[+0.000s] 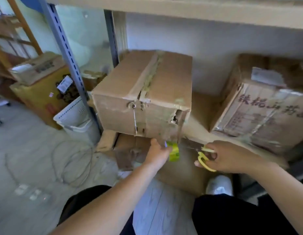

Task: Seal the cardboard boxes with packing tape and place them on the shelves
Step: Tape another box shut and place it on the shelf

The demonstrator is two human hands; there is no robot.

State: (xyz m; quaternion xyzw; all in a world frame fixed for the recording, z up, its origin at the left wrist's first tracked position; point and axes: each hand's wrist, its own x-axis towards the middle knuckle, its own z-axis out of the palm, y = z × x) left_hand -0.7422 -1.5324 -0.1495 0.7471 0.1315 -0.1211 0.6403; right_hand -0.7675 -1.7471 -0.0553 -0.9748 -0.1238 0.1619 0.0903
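A wooden shelf board (198, 106) of a metal rack carries two cardboard boxes against a pale wall, with another board (181, 12) overhead. The rack's grey slotted upright (69, 55) stands at the left, and beyond it the light floor (28, 150) holds a yellow carton (40, 95), a white perforated bin (76, 119) and loose cable. The worn box (144, 92) sits at the shelf's front edge, its top seam taped and its right front corner torn. The second box (259, 106), printed with characters and wrapped in clear tape, stands well apart to the right. The left hand (157, 153) grips one green tape roll (174, 151) just below the worn box's lower right corner. The right hand (232, 156) holds one pair of yellow-handled scissors (205, 158), fingers through the loops; the blades seem to point toward the roll, though blur hides them.
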